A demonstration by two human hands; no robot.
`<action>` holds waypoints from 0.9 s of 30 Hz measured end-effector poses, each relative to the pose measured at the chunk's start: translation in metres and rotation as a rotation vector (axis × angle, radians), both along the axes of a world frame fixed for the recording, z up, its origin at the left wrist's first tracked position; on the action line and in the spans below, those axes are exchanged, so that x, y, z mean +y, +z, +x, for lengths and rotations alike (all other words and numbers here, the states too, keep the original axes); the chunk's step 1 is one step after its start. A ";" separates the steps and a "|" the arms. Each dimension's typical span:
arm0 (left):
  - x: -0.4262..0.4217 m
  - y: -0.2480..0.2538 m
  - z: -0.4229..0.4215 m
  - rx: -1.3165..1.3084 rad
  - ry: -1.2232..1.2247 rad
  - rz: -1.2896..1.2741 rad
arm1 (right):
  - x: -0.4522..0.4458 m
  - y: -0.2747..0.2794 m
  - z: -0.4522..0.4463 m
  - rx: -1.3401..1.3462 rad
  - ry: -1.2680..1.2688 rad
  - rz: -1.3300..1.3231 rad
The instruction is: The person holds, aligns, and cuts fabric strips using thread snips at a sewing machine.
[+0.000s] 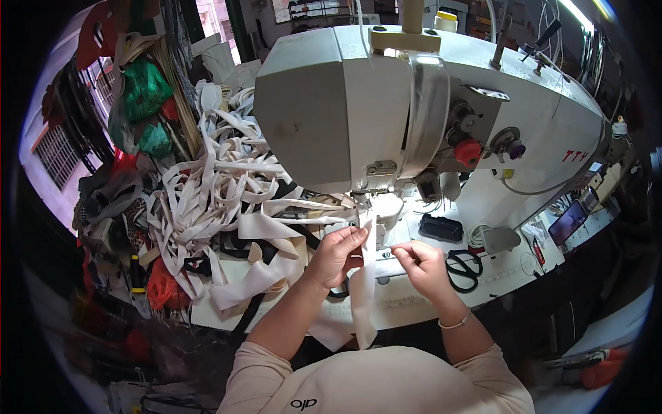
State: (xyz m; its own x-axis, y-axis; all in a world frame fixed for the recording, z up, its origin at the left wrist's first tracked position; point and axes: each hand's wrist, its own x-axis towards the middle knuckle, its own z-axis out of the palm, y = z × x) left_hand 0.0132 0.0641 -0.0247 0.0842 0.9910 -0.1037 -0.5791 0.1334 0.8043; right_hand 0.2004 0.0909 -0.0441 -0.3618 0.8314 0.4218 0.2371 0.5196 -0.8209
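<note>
In the head view, my left hand point(336, 257) pinches a pale fabric strip point(363, 293) between thumb and fingers, just in front of the needle area of a large white sewing machine point(376, 103). The strip runs from under the presser foot point(365, 200) down over the table's front edge towards my lap. To the right of the strip, apart from it, my right hand point(422, 266) is closed with thumb and forefinger together. Whatever its fingertips hold, if anything, is too small to make out. Black-handled scissors point(464, 270) lie just right of that hand.
A big tangled heap of pale strips point(207, 186) covers the table's left side. Behind my right hand lie a black case point(441, 228) and a coil of pale cord point(478, 236). A phone point(568, 222) stands at the far right. A red plastic bag point(165, 284) sits at the left.
</note>
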 end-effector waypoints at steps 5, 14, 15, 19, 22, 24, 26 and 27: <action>0.001 -0.001 0.002 0.397 0.100 0.192 | -0.013 0.013 -0.024 0.410 0.275 -0.665; 0.011 0.001 -0.002 0.269 0.078 0.156 | -0.013 0.010 -0.025 0.437 0.255 -0.591; 0.012 0.001 -0.002 0.251 0.084 0.161 | -0.011 0.010 -0.025 0.417 0.243 -0.563; 0.006 0.011 0.004 0.245 0.101 0.124 | 0.011 0.038 -0.026 0.152 -0.153 0.253; -0.006 0.000 0.009 0.281 0.098 0.104 | 0.017 0.039 -0.025 0.098 -0.342 0.543; -0.021 -0.016 0.014 0.356 0.077 0.111 | 0.021 0.028 -0.022 0.094 -0.306 0.544; -0.029 -0.024 0.015 0.392 0.069 0.120 | 0.018 0.010 -0.019 0.082 -0.195 0.397; -0.032 -0.026 0.015 0.406 0.076 0.133 | 0.003 -0.007 -0.015 0.071 -0.102 0.247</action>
